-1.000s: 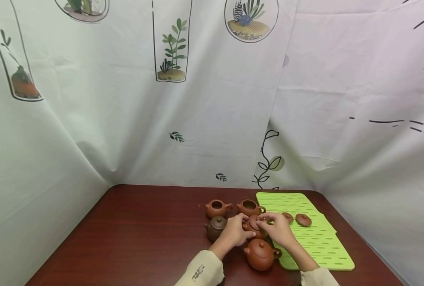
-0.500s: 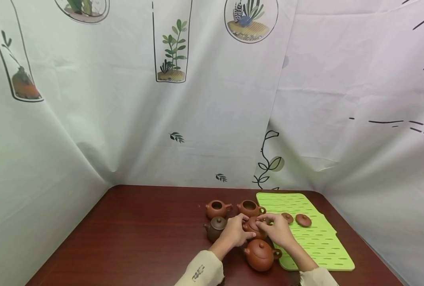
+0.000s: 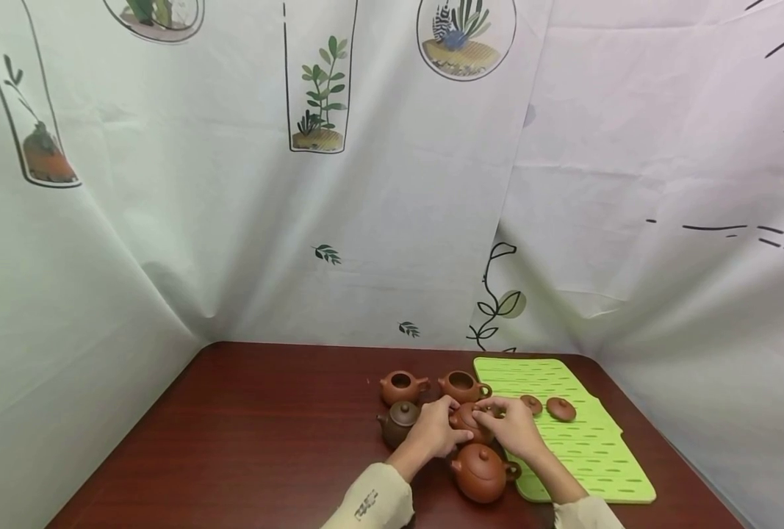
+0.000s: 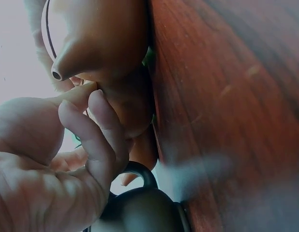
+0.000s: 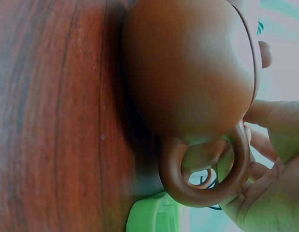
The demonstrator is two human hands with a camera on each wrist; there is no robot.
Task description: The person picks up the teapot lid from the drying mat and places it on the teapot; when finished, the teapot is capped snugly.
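My left hand (image 3: 434, 428) holds the side of a reddish-brown clay teapot (image 3: 480, 432), its thumb at the near side and fingers at the far side. Over the same pot, my right hand (image 3: 515, 426) pinches the teapot lid (image 3: 467, 413), which sits at the pot's opening. Its knob is partly covered by the fingers. Closer to me stands a lidded reddish teapot (image 3: 480, 476); in both wrist views this front teapot (image 5: 188, 67) hides much of the pot being held. A dark brown lidded teapot (image 3: 397, 425) is just left of my left hand.
Two lidless clay teapots, one at left (image 3: 392, 389) and one at right (image 3: 454, 389), stand behind the hands. Two loose lids, a smaller one (image 3: 532, 404) and a larger one (image 3: 561, 410), lie on a green mat (image 3: 583, 455) to the right. Dark red tabletop (image 3: 246, 441) extends left.
The lid under my right hand has sunk slightly and now sits lower on the teapot. Both hands stay almost in place; the other pots and lids have not moved.
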